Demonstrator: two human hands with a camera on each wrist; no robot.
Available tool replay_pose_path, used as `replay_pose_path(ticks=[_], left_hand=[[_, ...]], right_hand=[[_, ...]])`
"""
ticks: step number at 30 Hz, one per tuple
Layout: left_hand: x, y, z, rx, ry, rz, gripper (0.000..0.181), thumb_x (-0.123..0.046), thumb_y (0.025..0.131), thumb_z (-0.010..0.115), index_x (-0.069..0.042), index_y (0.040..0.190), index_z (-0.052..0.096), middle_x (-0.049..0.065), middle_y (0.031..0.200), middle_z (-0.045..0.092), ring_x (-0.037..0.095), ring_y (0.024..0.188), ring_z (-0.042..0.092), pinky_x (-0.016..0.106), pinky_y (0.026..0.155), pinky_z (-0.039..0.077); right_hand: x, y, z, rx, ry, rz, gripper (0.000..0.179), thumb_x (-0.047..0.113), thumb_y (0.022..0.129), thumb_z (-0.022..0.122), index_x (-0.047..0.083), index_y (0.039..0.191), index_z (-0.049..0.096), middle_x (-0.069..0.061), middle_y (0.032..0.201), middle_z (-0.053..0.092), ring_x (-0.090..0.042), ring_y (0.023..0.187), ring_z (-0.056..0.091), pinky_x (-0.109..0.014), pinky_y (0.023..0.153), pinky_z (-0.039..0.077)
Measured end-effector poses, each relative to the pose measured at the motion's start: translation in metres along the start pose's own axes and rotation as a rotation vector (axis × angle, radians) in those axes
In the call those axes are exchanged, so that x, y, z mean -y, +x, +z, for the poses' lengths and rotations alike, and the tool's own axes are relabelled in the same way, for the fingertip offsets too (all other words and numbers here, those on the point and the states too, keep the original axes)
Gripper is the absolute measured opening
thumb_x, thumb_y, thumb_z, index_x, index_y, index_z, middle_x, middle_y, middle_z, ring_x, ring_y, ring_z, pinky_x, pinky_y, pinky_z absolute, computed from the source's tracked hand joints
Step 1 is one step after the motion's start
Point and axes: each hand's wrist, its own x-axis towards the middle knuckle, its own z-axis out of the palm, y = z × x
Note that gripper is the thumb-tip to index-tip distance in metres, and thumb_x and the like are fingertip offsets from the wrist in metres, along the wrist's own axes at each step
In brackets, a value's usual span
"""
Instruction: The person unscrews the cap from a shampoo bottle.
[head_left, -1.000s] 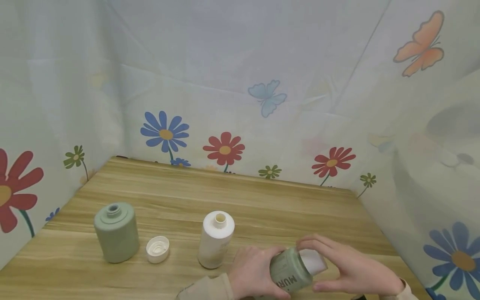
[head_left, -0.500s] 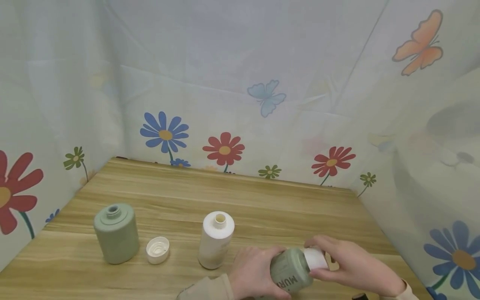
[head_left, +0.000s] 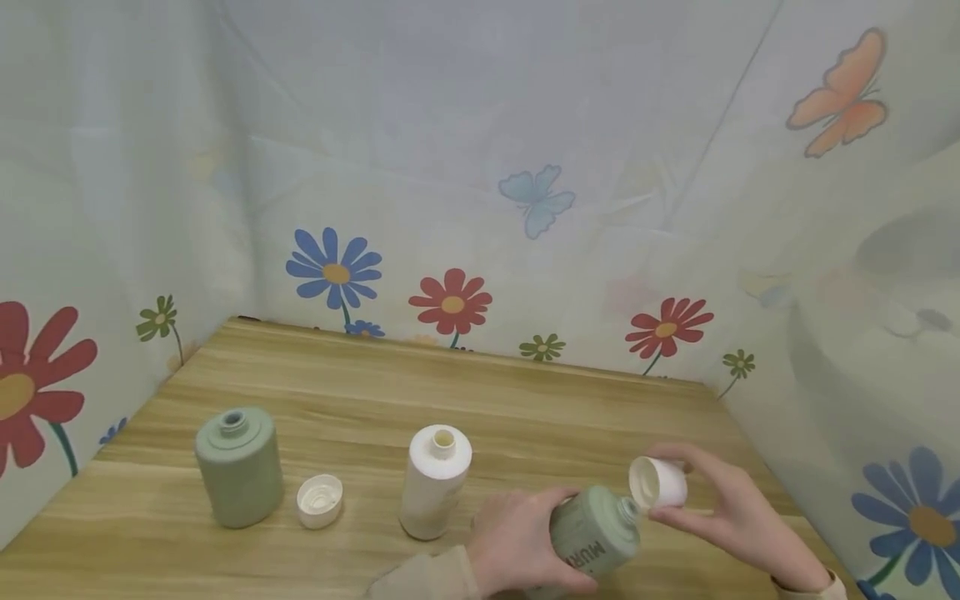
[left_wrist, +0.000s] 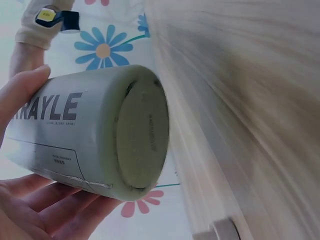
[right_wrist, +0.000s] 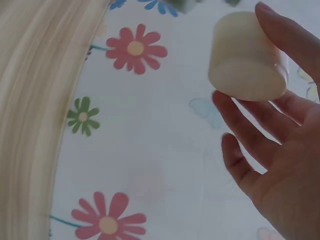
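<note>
My left hand grips a green lettered bottle, tilted with its bare neck pointing right. The left wrist view shows the base of this green bottle, held off the table between thumb and fingers. A white cap is pinched between the thumb and fingers of my right hand, its hollow side facing the bottle's neck and just apart from it. In the right wrist view the closed top of the cap shows.
On the wooden table stand an uncapped green bottle at the left and an uncapped white bottle nearer the middle. Between them lies another white cap, hollow side up. A flowered curtain borders the table behind and at both sides.
The white cap has come off the neck of the held green bottle. My right hand has carried it slightly up and to the right. The left hand keeps its grip.
</note>
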Motion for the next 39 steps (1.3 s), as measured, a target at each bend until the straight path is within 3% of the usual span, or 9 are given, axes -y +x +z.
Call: replay_pose_path(ticks=[7,13,21,25,31,39], left_hand=[[-0.004,0.019,0.01,-0.026,-0.131,-0.042,0.078,-0.054,0.062,0.084,-0.025,0.128,0.055,-0.012,0.1,0.071,-0.004,0.08,0.061,0.017,0.068,0.044],[-0.008,0.04,0.029,-0.041,-0.296,-0.062,0.076,-0.037,0.062,0.089,-0.024,0.128,0.052,-0.009,0.11,0.07,0.0,0.091,0.062,0.019,0.076,0.047],[-0.011,0.055,0.059,-0.07,-0.387,-0.102,0.08,-0.024,0.06,0.092,-0.023,0.127,0.048,-0.003,0.117,0.069,0.008,0.101,0.064,0.024,0.084,0.049],[-0.012,0.058,0.069,-0.071,-0.393,-0.144,0.079,-0.021,0.058,0.092,-0.026,0.124,0.048,-0.005,0.115,0.069,0.009,0.101,0.065,0.025,0.085,0.05],[-0.013,0.062,0.074,-0.059,-0.422,-0.185,0.078,-0.021,0.059,0.092,-0.028,0.123,0.048,-0.007,0.113,0.069,0.009,0.1,0.065,0.027,0.086,0.05],[-0.011,0.068,0.075,-0.064,-0.456,-0.192,0.077,-0.022,0.06,0.091,-0.027,0.124,0.048,-0.008,0.113,0.067,0.009,0.103,0.062,0.03,0.09,0.049]], right_hand=[[-0.016,-0.009,0.005,-0.031,-0.01,0.219,0.058,0.011,0.07,0.085,0.014,0.121,0.058,0.006,0.111,0.065,0.012,0.102,0.053,-0.017,0.079,0.051],[-0.037,-0.024,0.013,0.029,-0.01,0.367,0.049,0.02,0.076,0.082,0.015,0.118,0.058,-0.003,0.111,0.067,0.012,0.097,0.051,-0.022,0.074,0.048],[-0.059,-0.036,0.025,0.112,0.069,0.446,0.056,0.013,0.074,0.082,0.004,0.119,0.049,-0.012,0.116,0.063,0.012,0.103,0.048,-0.035,0.081,0.051],[-0.062,-0.039,0.03,0.162,0.094,0.521,0.058,0.011,0.074,0.08,0.001,0.12,0.047,-0.016,0.118,0.062,-0.005,0.105,0.056,-0.033,0.08,0.05],[-0.067,-0.044,0.035,0.255,0.211,0.552,0.059,0.002,0.075,0.075,-0.008,0.122,0.041,-0.033,0.122,0.054,-0.051,0.11,0.055,-0.054,0.08,0.054],[-0.073,-0.047,0.041,0.345,0.286,0.552,0.063,-0.002,0.073,0.071,-0.01,0.127,0.037,-0.033,0.121,0.052,-0.053,0.108,0.054,-0.055,0.078,0.053]])
